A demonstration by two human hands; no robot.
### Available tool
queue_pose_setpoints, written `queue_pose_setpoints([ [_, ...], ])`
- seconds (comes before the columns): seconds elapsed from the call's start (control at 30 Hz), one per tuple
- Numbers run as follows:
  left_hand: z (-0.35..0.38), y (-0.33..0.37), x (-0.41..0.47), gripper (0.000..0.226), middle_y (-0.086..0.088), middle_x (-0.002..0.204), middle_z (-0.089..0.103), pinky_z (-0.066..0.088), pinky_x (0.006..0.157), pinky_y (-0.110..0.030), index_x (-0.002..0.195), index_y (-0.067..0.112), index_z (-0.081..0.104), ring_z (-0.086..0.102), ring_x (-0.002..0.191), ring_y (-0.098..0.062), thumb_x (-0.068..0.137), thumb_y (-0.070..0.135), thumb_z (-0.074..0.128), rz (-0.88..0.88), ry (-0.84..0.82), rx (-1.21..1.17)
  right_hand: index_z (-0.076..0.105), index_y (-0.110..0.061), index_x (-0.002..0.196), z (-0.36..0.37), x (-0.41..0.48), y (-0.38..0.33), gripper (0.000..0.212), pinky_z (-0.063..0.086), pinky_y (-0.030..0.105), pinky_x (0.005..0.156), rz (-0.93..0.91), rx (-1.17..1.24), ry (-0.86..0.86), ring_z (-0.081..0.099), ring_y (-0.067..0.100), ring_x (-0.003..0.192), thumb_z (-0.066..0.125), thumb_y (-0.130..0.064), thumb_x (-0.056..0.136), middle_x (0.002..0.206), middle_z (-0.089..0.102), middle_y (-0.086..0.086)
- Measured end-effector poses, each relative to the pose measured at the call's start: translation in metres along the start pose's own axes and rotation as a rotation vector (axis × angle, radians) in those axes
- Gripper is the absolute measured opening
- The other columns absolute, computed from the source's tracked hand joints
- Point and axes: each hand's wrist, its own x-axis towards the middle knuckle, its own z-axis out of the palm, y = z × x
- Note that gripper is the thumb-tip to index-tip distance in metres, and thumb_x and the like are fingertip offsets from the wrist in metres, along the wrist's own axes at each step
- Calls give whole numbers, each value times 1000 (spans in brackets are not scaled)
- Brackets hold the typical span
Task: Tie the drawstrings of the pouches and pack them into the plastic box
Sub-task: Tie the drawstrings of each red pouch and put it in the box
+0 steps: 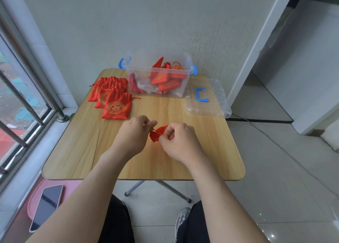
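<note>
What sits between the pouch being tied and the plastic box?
Between pouch and plastic box: only bare table, per the head view. Stacked pouches lie left of that stretch, the lid right.

Satin pouches [115,107], clear plastic box [157,75], wood-grain table [165,158]

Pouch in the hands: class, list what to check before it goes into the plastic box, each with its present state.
1. Grip on the pouch by left hand and right hand: ok.
2. Mouth of the pouch gathered closed: ok.
3. Knot finished: cannot tell, the hands hide it.
4. Open plastic box, lid lying beside it: ok.
5. Room in the box: ok.
6. All pouches packed: not ok, a pile lies left of the box.
</note>
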Motion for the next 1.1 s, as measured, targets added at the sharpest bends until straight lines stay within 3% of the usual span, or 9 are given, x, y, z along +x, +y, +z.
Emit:
queue_pose_setpoints([
  [0.17, 1, -7, 4, 18, -1, 83, 65, 43, 63, -36, 107, 22, 61, 62, 79, -26, 108, 39, 55, -21, 77, -38, 64, -26, 82, -5, -3, -1, 11, 45, 24, 61, -56, -82, -18, 58, 12, 73, 71, -30, 90, 75, 60, -12],
  [0.33, -2, 3, 1, 17, 6, 73, 64, 51, 64, -36, 105, 19, 67, 66, 74, -15, 108, 33, 57, 29, 172, -112, 58, -24, 78, -8, -3, -6, 17, 51, 32, 71, -116, -86, 71, 59, 14, 84, 70, -29, 90, 88, 60, -10],
  [0.43, -3, 13, -3, 27, 12, 68, 62, 43, 56, -28, 97, 19, 70, 59, 59, -2, 110, 35, 53, 34, 165, -235, 55, -22, 89, -8, -2, -4, 15, 45, 25, 61, -64, 9, -19, 62, 14, 81, 65, -27, 98, 92, 63, -6],
  [0.53, -1, 20, -4, 34, 9, 64, 61, 57, 66, -40, 94, 19, 73, 59, 55, -5, 111, 37, 50, -34, 124, -407, 51, -25, 107, -7, -3, 4, 13, 44, 21, 60, -10, 46, -122, 63, 12, 80, 62, -30, 103, 97, 63, -5],
  [0.67, 2, 24, 0, 43, 12, 61, 53, 65, 83, -48, 94, 8, 73, 55, 55, -3, 112, 37, 47, -214, 121, -761, 46, -35, 125, -2, 4, 16, 50, 47, 24, 87, -81, -1, -121, 57, 15, 116, 79, -21, 90, 125, 59, -9],
  [0.8, 4, 24, 6, 43, 9, 53, 45, 64, 90, -49, 99, 0, 69, 45, 47, -10, 114, 33, 45, -301, 79, -974, 52, -30, 144, 4, 14, 22, 59, 45, 30, 107, -96, -118, -28, 44, 17, 135, 77, -15, 93, 140, 49, -7],
  [0.93, 4, 21, 16, 38, 5, 53, 41, 65, 89, -47, 103, 1, 69, 43, 49, -14, 113, 30, 47, -333, 77, -1019, 59, -24, 142, 13, 25, 24, 53, 49, 33, 107, -66, -178, 39, 45, 22, 131, 75, -17, 92, 137, 50, -5],
  [1.1, 3, 23, 26, 29, -4, 61, 57, 66, 73, -37, 120, 13, 66, 62, 58, -21, 112, 32, 46, -272, 159, -880, 59, -22, 137, 20, 43, 22, 44, 45, 28, 101, -24, -119, 167, 55, 23, 126, 68, -11, 96, 132, 59, -1],
])
